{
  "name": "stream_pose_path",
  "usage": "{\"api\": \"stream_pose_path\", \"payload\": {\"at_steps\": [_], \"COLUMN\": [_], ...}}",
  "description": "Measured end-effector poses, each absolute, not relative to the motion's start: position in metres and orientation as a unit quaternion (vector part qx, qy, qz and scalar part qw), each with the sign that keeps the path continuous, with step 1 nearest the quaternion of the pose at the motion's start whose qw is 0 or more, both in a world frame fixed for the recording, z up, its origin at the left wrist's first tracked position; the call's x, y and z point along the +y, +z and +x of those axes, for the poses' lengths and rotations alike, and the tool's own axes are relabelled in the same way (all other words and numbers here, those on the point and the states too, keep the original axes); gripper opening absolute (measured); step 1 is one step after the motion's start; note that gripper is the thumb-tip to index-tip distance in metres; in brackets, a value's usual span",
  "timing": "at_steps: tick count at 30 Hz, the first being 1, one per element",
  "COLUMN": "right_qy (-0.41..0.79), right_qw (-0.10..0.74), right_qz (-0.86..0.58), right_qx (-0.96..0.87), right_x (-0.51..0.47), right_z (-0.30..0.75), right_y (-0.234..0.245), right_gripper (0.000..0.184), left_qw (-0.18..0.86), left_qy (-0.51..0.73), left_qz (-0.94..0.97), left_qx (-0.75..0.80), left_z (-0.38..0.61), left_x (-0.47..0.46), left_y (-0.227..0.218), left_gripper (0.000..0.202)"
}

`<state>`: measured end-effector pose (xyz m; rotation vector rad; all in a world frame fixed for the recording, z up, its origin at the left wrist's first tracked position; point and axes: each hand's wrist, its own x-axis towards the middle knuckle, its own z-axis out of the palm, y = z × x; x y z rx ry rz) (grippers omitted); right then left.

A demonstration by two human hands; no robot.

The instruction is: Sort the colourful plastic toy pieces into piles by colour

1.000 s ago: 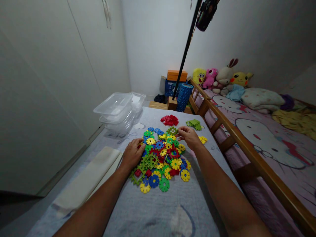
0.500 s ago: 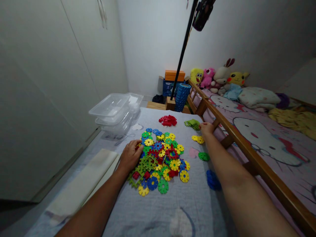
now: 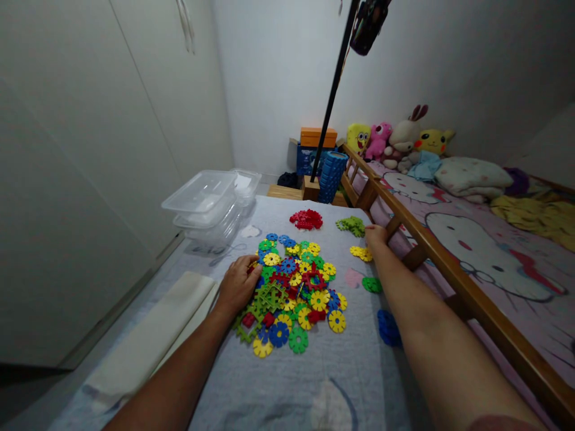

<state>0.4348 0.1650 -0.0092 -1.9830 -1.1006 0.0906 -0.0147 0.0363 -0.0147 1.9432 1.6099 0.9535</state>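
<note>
A mixed heap of plastic interlocking pieces point(image 3: 291, 293) lies on the cloth, with notched discs in yellow, blue and green and square ones in red and light green. Against the heap's left edge rests my left hand point(image 3: 239, 284), fingers loosely stretched over the pieces. My right hand point(image 3: 376, 235) is at the far right, its fingers curled beside a light green pile point(image 3: 351, 225); whatever may be in them is hidden. Close to that wrist are yellow discs point(image 3: 360, 253) and green discs point(image 3: 371, 284). Blue discs point(image 3: 389, 327) lie under the right forearm, and red pieces point(image 3: 306, 219) sit farther back.
Stacked clear plastic boxes point(image 3: 204, 206) stand at the back left. A folded cream cloth point(image 3: 157, 335) lies left of my left arm. The wooden bed rail point(image 3: 417, 245) borders the right side, with plush toys beyond it. A black pole point(image 3: 330, 102) rises behind the table.
Almost nothing differs. The view has shifted slightly; both hands stay in place, the left by the heap and the right by the light green pile.
</note>
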Motion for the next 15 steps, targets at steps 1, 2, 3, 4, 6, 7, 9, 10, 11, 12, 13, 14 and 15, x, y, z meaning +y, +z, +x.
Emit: {"api": "stream_pose_path", "payload": {"at_steps": [1,2,3,4,6,7,9,10,11,12,13,14,15], "right_qy": [0.038,0.040,0.044,0.049,0.060,0.071,0.113,0.148,0.187,0.222,0.247,0.259,0.258], "right_qw": [0.424,0.428,0.432,0.436,0.444,0.448,0.447,0.434,0.409,0.373,0.334,0.290,0.248], "right_qz": [-0.796,-0.799,-0.799,-0.796,-0.782,-0.768,-0.717,-0.679,-0.647,-0.613,-0.582,-0.556,-0.538], "right_qx": [-0.429,-0.420,-0.416,-0.418,-0.433,-0.452,-0.523,-0.573,-0.616,-0.660,-0.699,-0.735,-0.763], "right_x": [0.164,0.162,0.160,0.158,0.153,0.149,0.141,0.137,0.131,0.126,0.121,0.116,0.112], "right_z": [0.435,0.434,0.432,0.428,0.414,0.404,0.379,0.365,0.350,0.335,0.320,0.306,0.294], "right_y": [-0.009,-0.008,-0.006,-0.003,0.003,0.007,0.014,0.018,0.021,0.024,0.027,0.028,0.029], "right_gripper": [0.023,0.024,0.025,0.026,0.028,0.027,0.020,0.017,0.015,0.014,0.013,0.013,0.012], "left_qw": [0.220,0.219,0.218,0.217,0.215,0.213,0.213,0.214,0.216,0.218,0.219,0.219,0.220], "left_qy": [0.344,0.344,0.343,0.342,0.341,0.341,0.340,0.340,0.340,0.341,0.341,0.341,0.341], "left_qz": [0.703,0.704,0.705,0.706,0.706,0.706,0.705,0.705,0.705,0.704,0.704,0.704,0.703], "left_qx": [0.581,0.581,0.581,0.581,0.583,0.583,0.584,0.584,0.584,0.584,0.583,0.583,0.584], "left_z": [-0.015,-0.015,-0.015,-0.015,-0.014,-0.014,-0.014,-0.014,-0.014,-0.014,-0.014,-0.014,-0.014], "left_x": [0.036,0.036,0.036,0.037,0.037,0.037,0.037,0.037,0.037,0.037,0.037,0.037,0.037], "left_y": [-0.015,-0.015,-0.015,-0.015,-0.015,-0.015,-0.015,-0.015,-0.015,-0.015,-0.015,-0.015,-0.015], "left_gripper": [0.039,0.039,0.038,0.038,0.039,0.039,0.039,0.039,0.039,0.039,0.039,0.039,0.039]}}
